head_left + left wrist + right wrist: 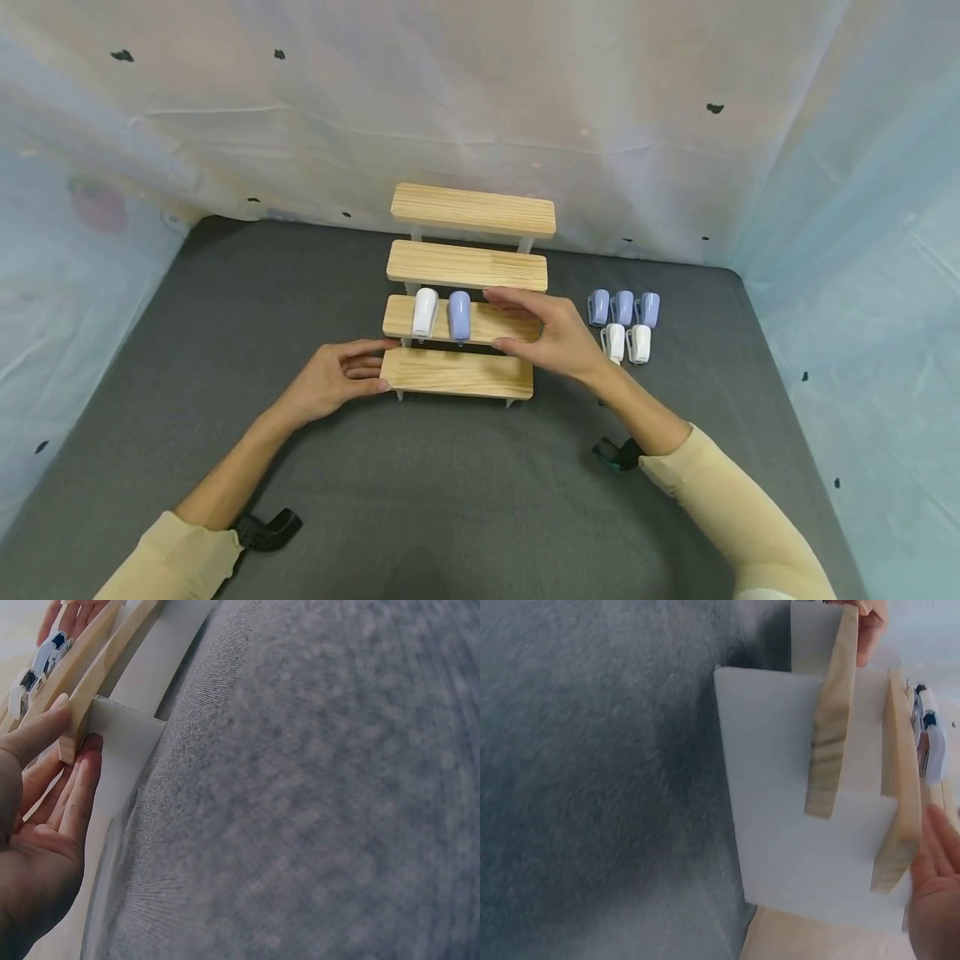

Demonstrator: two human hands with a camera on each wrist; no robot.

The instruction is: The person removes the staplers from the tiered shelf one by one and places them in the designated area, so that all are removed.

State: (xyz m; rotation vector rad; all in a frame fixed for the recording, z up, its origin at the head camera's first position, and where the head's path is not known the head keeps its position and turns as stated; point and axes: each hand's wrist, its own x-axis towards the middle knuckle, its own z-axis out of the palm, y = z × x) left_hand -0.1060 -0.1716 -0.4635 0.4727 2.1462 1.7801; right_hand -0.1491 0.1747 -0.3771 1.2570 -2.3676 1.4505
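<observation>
A four-tier wooden display stand (457, 372) with pale supports rises in steps on the dark cloth. My left hand (326, 382) grips the left end of its lowest board, thumb on top and fingers beneath in the left wrist view. One white mini stapler (424, 312) and one lavender mini stapler (460, 317) sit side by side on the second board from the bottom. At that board's right end is my right hand (566, 337), fingers extended and thumb spread, holding nothing. In the right wrist view its fingers (937, 840) lie close beside the board's end.
Right of the stand, several more mini staplers lie on the cloth: lavender ones (622, 307) in a row behind white ones (639, 343). A pale patterned curtain (480, 100) hangs behind the table. Black straps (268, 530) hang at both wrists.
</observation>
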